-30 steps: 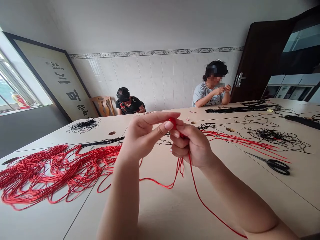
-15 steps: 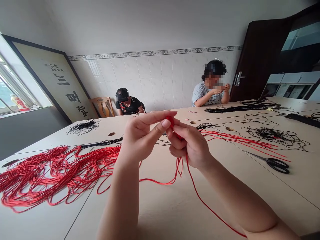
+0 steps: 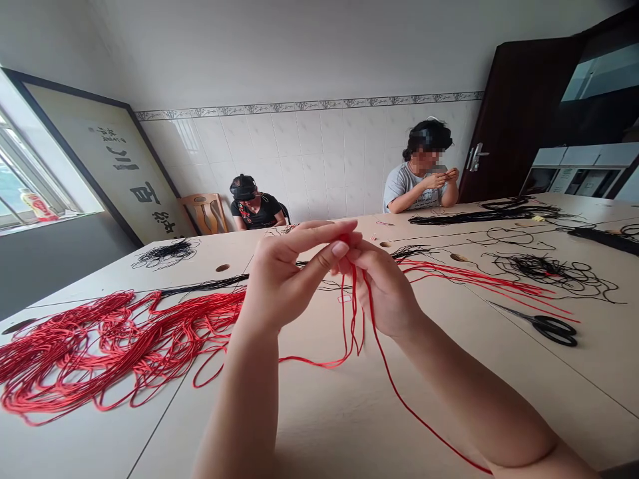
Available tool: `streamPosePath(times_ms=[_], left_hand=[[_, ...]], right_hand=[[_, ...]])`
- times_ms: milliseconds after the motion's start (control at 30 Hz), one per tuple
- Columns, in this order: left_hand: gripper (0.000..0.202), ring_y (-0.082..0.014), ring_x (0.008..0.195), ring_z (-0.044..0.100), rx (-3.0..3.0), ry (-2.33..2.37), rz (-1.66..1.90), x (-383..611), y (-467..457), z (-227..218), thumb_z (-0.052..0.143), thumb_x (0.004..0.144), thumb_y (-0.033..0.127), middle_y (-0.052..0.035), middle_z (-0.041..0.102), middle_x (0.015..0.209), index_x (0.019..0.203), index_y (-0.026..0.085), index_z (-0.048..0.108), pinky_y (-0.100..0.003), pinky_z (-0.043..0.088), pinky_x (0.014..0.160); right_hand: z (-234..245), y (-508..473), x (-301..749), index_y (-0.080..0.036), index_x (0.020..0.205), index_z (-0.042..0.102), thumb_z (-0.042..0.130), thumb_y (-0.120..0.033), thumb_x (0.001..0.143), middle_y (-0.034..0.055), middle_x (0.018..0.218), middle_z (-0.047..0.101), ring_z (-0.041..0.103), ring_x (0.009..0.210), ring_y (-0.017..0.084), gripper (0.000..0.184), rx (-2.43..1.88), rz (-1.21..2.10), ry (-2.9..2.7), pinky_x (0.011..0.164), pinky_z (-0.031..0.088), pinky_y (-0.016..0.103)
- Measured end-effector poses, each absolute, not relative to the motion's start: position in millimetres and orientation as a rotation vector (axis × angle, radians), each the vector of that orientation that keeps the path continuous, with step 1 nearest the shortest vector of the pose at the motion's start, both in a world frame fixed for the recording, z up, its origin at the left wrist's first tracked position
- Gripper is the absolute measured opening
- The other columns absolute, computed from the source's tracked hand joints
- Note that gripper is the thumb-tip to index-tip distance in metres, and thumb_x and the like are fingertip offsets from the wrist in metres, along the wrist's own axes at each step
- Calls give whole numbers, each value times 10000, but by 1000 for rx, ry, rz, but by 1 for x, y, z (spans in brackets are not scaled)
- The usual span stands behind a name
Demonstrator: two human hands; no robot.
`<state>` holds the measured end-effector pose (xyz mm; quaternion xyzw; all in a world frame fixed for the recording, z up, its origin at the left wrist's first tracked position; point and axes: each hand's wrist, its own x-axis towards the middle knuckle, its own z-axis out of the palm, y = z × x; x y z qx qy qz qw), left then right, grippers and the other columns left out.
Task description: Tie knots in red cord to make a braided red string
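My left hand [image 3: 289, 273] and my right hand [image 3: 384, 283] meet above the table, fingertips together. Thumb and forefinger of the left pinch a red cord [image 3: 373, 319] near its bunched part, most of which the fingers cover. The right hand's thumb and fingers close on the same cord from the other side. Several red strands hang down from between the hands; one runs off toward my right forearm, another trails left along the tabletop. Left of my left wrist lies a large loose heap of red cord [image 3: 150, 339].
Black-handled scissors [image 3: 554, 329] lie at right, near cut red strands [image 3: 479, 276] and a black cord tangle [image 3: 549, 269]. Further black cords [image 3: 167, 251] lie on the table [image 3: 319, 412] at left. Two people [image 3: 257, 206] sit across, one holding something small.
My right hand's curled lower fingers have loosened and moved up behind the cord. More red strands now hang visibly between my hands. The left hand has barely moved.
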<state>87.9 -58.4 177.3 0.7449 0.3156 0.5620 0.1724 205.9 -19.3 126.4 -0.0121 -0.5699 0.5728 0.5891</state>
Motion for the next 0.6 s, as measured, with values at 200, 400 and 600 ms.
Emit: streamPosePath(times_ms=[200,400,600], left_hand=[[263,-201,1053,594,2003,1008,1707,89,-44,169,622,790,325,-58,665,1099,1036,241,661,-335,500,886],[212,-183,1020,602,1854,1049,1560,86,-13,170,536,820,350,-50,671,1066,933,239,677,-306,490,828],[295,-199,967,641,1962,949,1541,110,0,218,433,870,363,-15,693,913,866,195,675,-330,502,777]], right_hand=[[137,-7,211,-201,635,532,476,-298,831,14,812,479,458,887,142,225,-95,1189,-1328,848,378,280],[180,22,221,-177,660,531,498,-324,834,5,779,497,513,864,141,230,-213,1237,-1495,782,433,301],[232,18,226,-57,541,412,258,-221,838,-51,649,513,590,805,92,373,-395,1229,-1454,616,369,215]])
